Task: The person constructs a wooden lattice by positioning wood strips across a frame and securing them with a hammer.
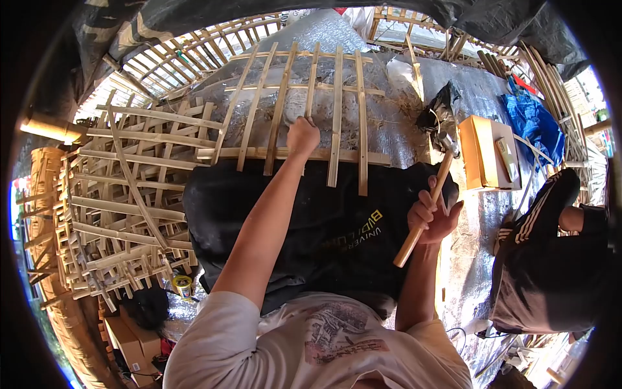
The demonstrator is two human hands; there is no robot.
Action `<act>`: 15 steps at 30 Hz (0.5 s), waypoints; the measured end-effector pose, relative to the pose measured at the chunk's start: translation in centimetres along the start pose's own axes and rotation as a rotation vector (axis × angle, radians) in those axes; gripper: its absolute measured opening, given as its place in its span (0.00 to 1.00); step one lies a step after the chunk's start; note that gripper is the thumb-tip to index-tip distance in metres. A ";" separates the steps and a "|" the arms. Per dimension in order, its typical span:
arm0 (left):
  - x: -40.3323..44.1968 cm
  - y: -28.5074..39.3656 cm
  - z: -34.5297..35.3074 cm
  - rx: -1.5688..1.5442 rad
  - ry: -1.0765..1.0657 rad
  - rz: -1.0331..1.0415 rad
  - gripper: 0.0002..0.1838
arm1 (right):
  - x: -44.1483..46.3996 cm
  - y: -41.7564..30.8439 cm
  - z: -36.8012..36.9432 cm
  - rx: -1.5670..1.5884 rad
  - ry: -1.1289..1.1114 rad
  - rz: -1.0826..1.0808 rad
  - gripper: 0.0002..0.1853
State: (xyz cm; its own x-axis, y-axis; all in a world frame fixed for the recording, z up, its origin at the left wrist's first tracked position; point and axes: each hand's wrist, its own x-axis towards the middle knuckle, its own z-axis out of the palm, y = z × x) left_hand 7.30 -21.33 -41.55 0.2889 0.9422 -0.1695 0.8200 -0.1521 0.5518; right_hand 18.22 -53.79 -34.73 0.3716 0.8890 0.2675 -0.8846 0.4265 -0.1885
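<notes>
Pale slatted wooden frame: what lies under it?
Through the gaps of the pale wooden frame show a shiny silver sheet, brownish debris and an unclear grey lump. Its near ends overlap a black cloth. Anything directly beneath its slats or the left hand is covered.

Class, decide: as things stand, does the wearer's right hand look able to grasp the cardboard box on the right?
Probably not: the right hand holds the hammer, so it seems occupied, although the cardboard box looks nearby and mostly unobstructed.

Silvery floor sheeting (476,220); slatted wall (173,65), daylight beyond.
</notes>
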 end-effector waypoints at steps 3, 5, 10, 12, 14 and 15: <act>-0.2 -0.2 0.4 0.007 0.011 0.005 0.21 | 0.0 0.0 0.0 -0.016 0.005 0.005 0.38; -0.3 -0.3 0.4 0.011 0.013 0.006 0.21 | -0.1 0.1 0.0 -0.023 0.007 0.001 0.40; -0.2 -0.5 0.5 0.005 0.011 0.008 0.23 | -0.2 0.0 -0.2 -0.039 0.019 -0.005 0.40; -0.6 -0.1 0.1 0.004 -0.004 0.003 0.24 | -0.2 0.0 -0.1 -0.043 0.024 -0.004 0.39; -0.7 0.2 -0.2 0.006 -0.004 -0.012 0.25 | -0.3 0.0 -0.2 -0.044 0.028 -0.001 0.38; -0.8 0.3 -0.3 0.007 -0.005 -0.020 0.26 | -0.3 0.0 -0.2 -0.038 0.023 0.000 0.39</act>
State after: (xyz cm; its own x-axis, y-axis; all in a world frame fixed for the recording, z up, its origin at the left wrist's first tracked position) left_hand 7.17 -22.08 -41.00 0.2749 0.9435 -0.1849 0.8289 -0.1352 0.5428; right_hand 18.16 -53.97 -35.04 0.3780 0.8925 0.2461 -0.8735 0.4319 -0.2245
